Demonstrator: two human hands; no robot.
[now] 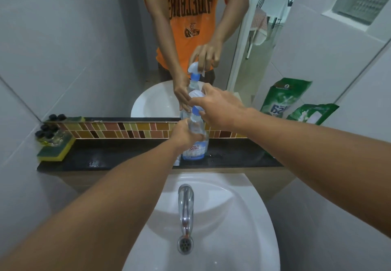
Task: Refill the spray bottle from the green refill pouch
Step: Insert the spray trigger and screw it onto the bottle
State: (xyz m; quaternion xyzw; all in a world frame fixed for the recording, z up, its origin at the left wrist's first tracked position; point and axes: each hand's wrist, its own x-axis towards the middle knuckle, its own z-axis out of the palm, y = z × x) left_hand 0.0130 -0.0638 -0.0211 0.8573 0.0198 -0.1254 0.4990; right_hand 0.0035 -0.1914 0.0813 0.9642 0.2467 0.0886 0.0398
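Left hand (186, 132) gripping clear spray bottle (195, 144) labelled "Stella", right hand (218, 107) pinching its blue-and-white trigger head (196, 101), green refill pouch (313, 114) far right, lettering unreadable

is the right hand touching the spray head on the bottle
Touching. The head view shows the right hand with fingers curled around the blue and white spray head, while the left hand holds the bottle on the ledge.
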